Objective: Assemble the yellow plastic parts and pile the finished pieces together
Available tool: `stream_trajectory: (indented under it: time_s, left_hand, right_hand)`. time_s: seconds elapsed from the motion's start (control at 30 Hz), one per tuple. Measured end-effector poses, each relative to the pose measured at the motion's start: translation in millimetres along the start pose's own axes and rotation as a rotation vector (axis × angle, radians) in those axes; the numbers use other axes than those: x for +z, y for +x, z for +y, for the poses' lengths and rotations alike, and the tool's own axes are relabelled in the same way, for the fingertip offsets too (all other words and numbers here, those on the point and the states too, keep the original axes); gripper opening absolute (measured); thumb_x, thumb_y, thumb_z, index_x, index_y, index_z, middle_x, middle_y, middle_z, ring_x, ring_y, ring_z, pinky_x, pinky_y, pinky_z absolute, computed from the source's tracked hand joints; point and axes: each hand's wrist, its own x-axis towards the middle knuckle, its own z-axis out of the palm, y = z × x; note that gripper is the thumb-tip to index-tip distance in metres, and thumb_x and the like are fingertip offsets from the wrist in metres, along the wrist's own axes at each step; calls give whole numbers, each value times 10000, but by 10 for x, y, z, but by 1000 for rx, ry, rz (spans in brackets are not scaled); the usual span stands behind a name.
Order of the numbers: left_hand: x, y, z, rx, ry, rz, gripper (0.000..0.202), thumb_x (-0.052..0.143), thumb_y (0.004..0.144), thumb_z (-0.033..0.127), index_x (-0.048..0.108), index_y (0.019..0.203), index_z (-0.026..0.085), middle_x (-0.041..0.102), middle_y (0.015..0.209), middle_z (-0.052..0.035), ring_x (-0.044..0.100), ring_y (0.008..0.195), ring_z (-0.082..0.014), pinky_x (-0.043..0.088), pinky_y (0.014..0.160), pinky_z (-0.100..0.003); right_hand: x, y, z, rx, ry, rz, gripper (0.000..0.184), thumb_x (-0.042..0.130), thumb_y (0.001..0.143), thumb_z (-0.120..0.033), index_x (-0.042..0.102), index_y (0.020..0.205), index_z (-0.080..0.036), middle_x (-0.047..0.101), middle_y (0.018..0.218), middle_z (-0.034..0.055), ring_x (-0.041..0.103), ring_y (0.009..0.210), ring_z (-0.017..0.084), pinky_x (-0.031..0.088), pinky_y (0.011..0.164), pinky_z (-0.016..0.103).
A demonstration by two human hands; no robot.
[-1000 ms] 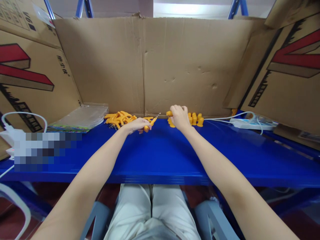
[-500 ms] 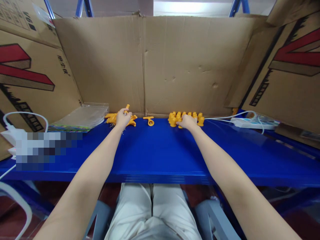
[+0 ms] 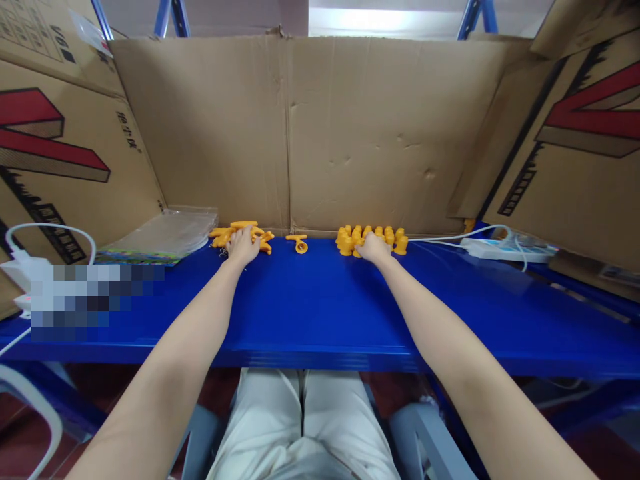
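Note:
My left hand (image 3: 243,247) lies over a pile of long orange plastic pieces (image 3: 263,245), its fingers apart and reaching down across them. One long piece lies level just beyond the fingertips. Thin wire-like bits show at the pile's near left side. On the right, my right hand (image 3: 376,248) has its fingers curled at the front of a group of orange cup-shaped pieces (image 3: 345,241); they close on one cup, mostly hidden by the hand. Between the two groups sits an orange T-shaped piece (image 3: 301,244) with a round open end facing me.
A blue table (image 3: 320,307) runs below, backed by a cardboard panel (image 3: 375,133). Clear plastic bags (image 3: 165,230) lie at the left. A white power strip (image 3: 507,249) with cables is at the right; a white charger (image 3: 25,277) stands far left.
The orange piece that stood upright in my left hand now lies level on the pile, and that hand has lowered with fingers spreading. My right hand has shifted slightly left among the cups.

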Motion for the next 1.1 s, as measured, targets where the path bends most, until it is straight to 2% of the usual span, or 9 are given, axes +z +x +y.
stream_trajectory:
  time_s: [0.13,0.23,0.4,0.5,0.6,0.7,0.83,1.0,1.1]
  left_hand:
    - [16,3,-55,30,-1,-3,432,385,929,336,489,1316,175,460,1346,-179,413,1284,-359,319,1052,-516]
    - [42,4,-73,29,12,16,438,420,907,329,498,1320,204,441,1367,-171,407,1296,-353,319,1062,-492]
    - [66,0,-61,21,60,-15,543,486,844,349,462,1372,224,391,1447,-165,335,1372,-343,239,1126,-497]
    - [59,-6,-50,9,54,-14,570,464,843,340,434,1400,220,377,1479,-159,299,1400,-336,134,1156,-543]
    - [61,2,-55,-17,33,-8,564,436,854,335,428,1409,237,368,1506,-135,277,1414,-333,53,1153,-604]
    - [81,27,-79,-47,2,-4,565,426,862,344,424,1417,238,351,1528,-114,235,1436,-323,65,1155,-617]
    - [104,60,-118,-70,-25,7,592,445,854,342,402,1436,243,341,1538,-109,224,1443,-321,103,1156,-622]
    - [72,57,-132,-122,-17,31,670,472,841,347,338,1469,154,279,1553,-177,219,1445,-326,151,1174,-558]
    - [52,44,-123,-125,-17,21,691,480,840,346,310,1480,147,278,1550,-188,216,1443,-341,142,1171,-562]
  right_hand:
    - [-101,-86,-101,38,-48,-12,504,525,824,-278,493,1293,-95,592,1257,207,542,1185,322,380,939,451]
    - [-199,-151,-189,4,-90,40,377,470,853,-221,523,1198,-79,649,1142,210,598,1090,302,352,911,424]
    - [-245,-225,-363,-192,-79,128,289,390,917,-242,558,1116,-116,680,1076,177,617,1036,286,332,896,413]
    - [-170,-274,-513,-385,-28,53,296,419,928,-260,564,1154,-136,661,1136,151,600,1075,267,362,900,398]
    - [-43,-318,-680,-549,1,-92,368,479,923,-285,514,1269,-164,582,1289,141,549,1177,260,391,932,402]
    - [93,-322,-826,-630,-12,-229,498,514,916,-344,415,1390,-225,469,1422,136,475,1275,300,399,965,467]
    - [215,-249,-990,-624,-7,-300,498,464,938,-384,377,1421,-301,360,1513,111,442,1306,321,387,985,533]
    - [246,-161,-1169,-551,25,-280,366,379,968,-406,516,1269,-249,520,1374,125,528,1221,294,415,954,524]
    - [228,-164,-1209,-467,0,-213,337,429,948,-369,552,1202,-185,564,1304,163,566,1176,296,437,938,469]
